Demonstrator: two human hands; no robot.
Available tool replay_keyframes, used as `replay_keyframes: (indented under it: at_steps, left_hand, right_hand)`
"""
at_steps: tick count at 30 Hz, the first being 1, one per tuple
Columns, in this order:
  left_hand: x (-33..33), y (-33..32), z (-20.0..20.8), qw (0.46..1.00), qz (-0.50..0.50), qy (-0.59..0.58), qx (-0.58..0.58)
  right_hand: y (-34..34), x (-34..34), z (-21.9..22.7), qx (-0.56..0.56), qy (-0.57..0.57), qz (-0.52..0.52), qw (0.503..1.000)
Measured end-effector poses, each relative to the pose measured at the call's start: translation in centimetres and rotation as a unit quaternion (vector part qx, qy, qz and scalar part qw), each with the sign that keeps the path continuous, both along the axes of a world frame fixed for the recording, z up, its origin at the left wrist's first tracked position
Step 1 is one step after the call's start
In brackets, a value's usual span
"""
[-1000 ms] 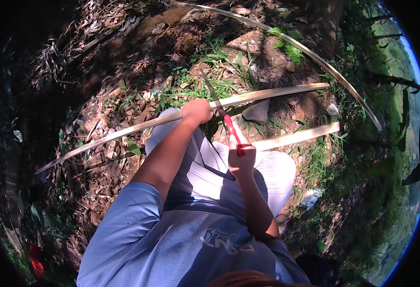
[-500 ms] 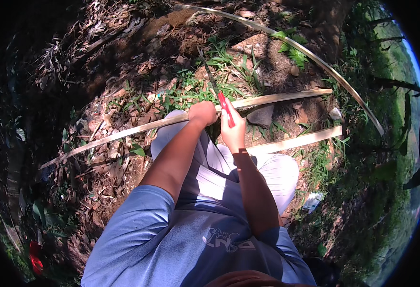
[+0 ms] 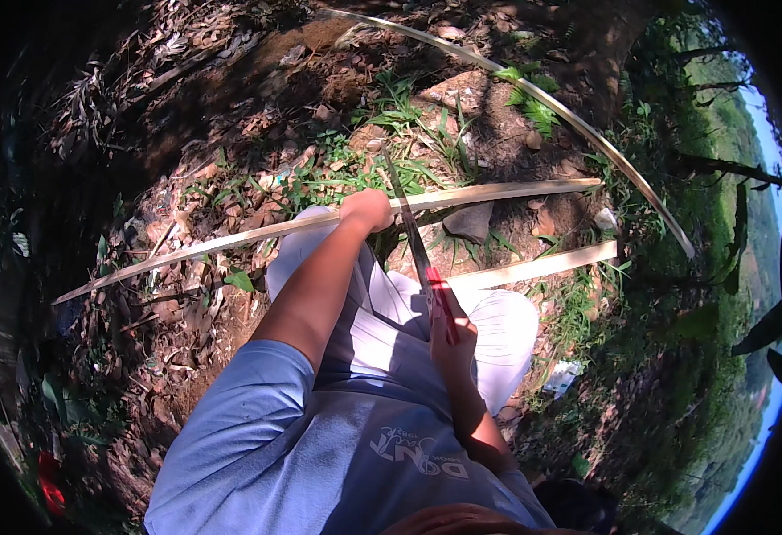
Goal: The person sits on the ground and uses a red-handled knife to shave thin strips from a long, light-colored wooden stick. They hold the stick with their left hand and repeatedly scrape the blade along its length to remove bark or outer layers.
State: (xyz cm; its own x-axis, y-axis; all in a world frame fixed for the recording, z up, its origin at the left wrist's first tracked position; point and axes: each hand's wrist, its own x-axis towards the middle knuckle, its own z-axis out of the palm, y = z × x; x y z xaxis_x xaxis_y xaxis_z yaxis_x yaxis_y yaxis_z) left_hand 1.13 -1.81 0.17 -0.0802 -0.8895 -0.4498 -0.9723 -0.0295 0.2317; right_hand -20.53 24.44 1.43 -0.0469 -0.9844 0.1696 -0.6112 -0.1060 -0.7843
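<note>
A long, pale wooden strip point(image 3: 515, 189) lies crosswise over my raised left leg. My left hand point(image 3: 367, 210) is closed around it near its middle. In my right hand point(image 3: 453, 337) is the red handle of a hand saw point(image 3: 413, 230), drawn back close to my right thigh. Its long, narrow, dark blade crosses the strip just right of my left hand, tip pointing away from me. The teeth are too small to make out, and so is any cut in the wood.
A shorter pale board point(image 3: 542, 266) lies by my right knee. A long curved wooden strip point(image 3: 578, 120) arcs across the far right ground. A grey stone point(image 3: 469, 221) sits beneath the held strip. Dry leaves, grass and a fern point(image 3: 533, 100) surround me; something red point(image 3: 50, 481) lies lower left.
My right hand has pulled the saw back toward my body, so less of the blade reaches past the strip. My left hand keeps its grip on the wood. The whole view has shifted slightly.
</note>
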Motion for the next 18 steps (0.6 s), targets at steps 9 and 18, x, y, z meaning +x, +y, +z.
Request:
replay_keyframes:
  at_steps: [9,18]
  left_hand:
    - [-1.5,1.1,-0.2,0.999,-0.007,0.004,-0.035]
    - [-2.7,2.8,-2.0,0.992,-0.028,0.021,-0.121]
  right_hand:
    - [9.6,-4.6,10.6,0.083,-0.100,-0.035,0.991]
    - [8.0,-4.7,12.3,0.088,-0.165,-0.041,0.982]
